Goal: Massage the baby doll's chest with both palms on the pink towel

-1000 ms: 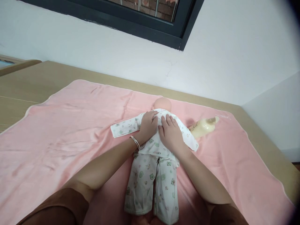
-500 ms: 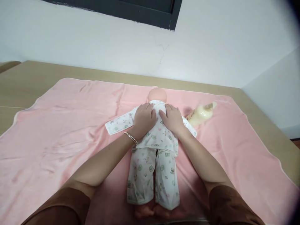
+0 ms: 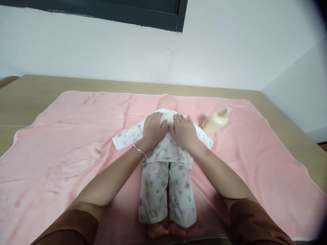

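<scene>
A baby doll (image 3: pixel 167 102) in white printed pyjamas (image 3: pixel 167 183) lies stretched out on a pink blanket (image 3: pixel 63 143), head away from me, feet near me. My left hand (image 3: pixel 152 130), with a silver bangle on the wrist, rests flat on the left of the doll's chest. My right hand (image 3: pixel 183 131) lies flat on the right of the chest. Fingers of both hands are stretched out and pressed on the shirt, thumbs close together at the middle. An empty sleeve (image 3: pixel 126 137) sticks out to the left.
A cream baby bottle (image 3: pixel 216 120) lies on the blanket just right of the doll's shoulder. The blanket covers a wooden surface (image 3: pixel 25 92) set against a white wall. A dark window frame (image 3: pixel 127 13) runs along the top.
My hands have drawn closer together on the doll's chest. The view has tilted down a little, so the doll's feet now show and less of the window.
</scene>
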Tool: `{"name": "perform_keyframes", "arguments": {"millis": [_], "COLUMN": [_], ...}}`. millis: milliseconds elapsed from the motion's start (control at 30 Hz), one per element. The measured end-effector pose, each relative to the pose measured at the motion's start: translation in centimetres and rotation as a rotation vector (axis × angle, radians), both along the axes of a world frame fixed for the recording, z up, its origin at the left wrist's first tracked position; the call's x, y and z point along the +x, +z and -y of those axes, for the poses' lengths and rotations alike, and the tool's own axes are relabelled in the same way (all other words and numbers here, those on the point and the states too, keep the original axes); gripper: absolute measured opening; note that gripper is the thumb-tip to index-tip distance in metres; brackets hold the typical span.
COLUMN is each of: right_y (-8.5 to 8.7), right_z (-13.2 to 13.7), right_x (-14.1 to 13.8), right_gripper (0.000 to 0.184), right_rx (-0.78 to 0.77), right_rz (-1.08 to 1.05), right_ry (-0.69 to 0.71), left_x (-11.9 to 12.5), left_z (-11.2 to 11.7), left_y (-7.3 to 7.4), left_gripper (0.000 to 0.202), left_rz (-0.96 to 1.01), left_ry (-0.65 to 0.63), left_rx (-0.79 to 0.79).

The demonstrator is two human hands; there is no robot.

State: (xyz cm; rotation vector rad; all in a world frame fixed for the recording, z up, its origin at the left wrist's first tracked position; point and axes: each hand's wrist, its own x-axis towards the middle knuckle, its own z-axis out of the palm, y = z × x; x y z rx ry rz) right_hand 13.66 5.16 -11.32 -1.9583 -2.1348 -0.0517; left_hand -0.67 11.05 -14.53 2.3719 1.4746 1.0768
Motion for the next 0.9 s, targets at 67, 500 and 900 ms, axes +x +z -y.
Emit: {"name": "perform_keyframes", "arguments": {"millis": [67,500,900], "right_y": [-0.3,0.2,-0.4], "right_z": [-1.1,1.4,-1.1], "right_x": [0.9,-1.7,0.6], "right_gripper": [0.064,0.055,0.063], "right_rx": [-0.066,0.058,-0.062], "right_rz": [-0.051,0.053,-0.103], "right_ry": [0.013,-0.037,-0.032], "left_x": [0.0,-0.1,0.1], "left_z": [-0.4,1.5,1.5], "left_y": [-0.2,0.3,0.5], "left_gripper": [0.033,0.027,0.032], "left_rz": [0.014,0.012,-0.051], "left_ry": [-0.015,-0.007,0.001], "left_rx": [-0.016,0.161,0.088]}}
